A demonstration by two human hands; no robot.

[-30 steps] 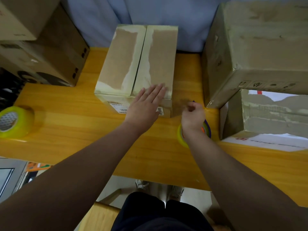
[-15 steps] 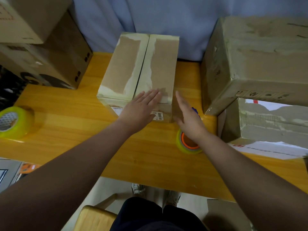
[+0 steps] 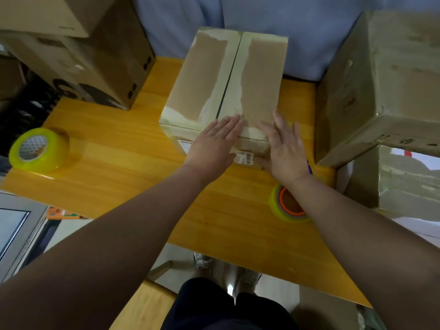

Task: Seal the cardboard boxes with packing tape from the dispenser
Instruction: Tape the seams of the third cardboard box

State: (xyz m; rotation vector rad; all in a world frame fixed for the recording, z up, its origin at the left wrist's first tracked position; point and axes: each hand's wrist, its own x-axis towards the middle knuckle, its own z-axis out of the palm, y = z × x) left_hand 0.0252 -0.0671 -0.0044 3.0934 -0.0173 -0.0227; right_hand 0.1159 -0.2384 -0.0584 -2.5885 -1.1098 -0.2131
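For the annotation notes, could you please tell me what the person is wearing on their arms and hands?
Nothing visible: both forearms are bare to the frame edge, with no sleeves. The left hand and right hand show no gloves, rings or watch.

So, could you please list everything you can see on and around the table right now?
small box: one, brown with pale tape, table centre
big boxes: two, tan, stacked at right
dark boxes: two, brown, stacked at far left
tape roll: one, yellow-green, table's left end
tape dispenser: one, yellow with orange core, by right wrist
table: one, orange-yellow wood
backdrop: one, pale blue, behind table
left hand: flat on small box's near edge
right hand: flat on its near right corner
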